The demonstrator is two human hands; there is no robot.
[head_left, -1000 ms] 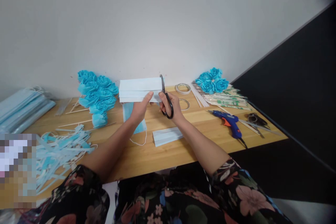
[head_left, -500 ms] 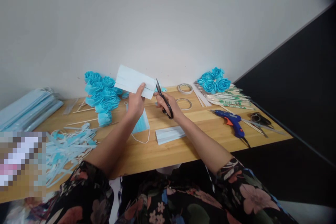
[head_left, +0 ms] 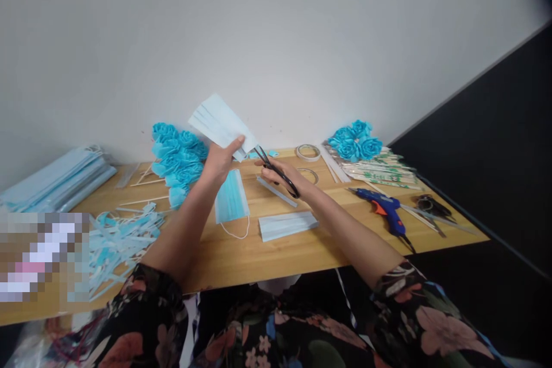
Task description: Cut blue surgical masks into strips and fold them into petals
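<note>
My left hand (head_left: pixel 223 160) pinches a pale blue face mask sheet (head_left: pixel 221 121) by its lower edge, thumb on top, and holds it raised and tilted above the table. In my right hand (head_left: pixel 282 175) is a pair of black-handled scissors (head_left: pixel 276 168), whose blades meet the sheet's right corner. Below my hands lies a blue face mask (head_left: pixel 233 198) with a white ear loop. To its right are a folded pale mask piece (head_left: pixel 288 225) and a narrow cut strip (head_left: pixel 278 192).
Blue handmade flowers (head_left: pixel 176 158) lie at the left, behind a heap of cut strips (head_left: pixel 127 236). Stacked masks (head_left: pixel 56 178) are farther left. On the right are tape rolls (head_left: pixel 307 152), more flowers (head_left: pixel 356 141), packaged sticks (head_left: pixel 383 167) and a blue glue gun (head_left: pixel 386 207).
The sheet has turned more steeply, and the scissors have swung to meet its corner. A narrow strip now lies on the table below my right hand. The view has shifted slightly.
</note>
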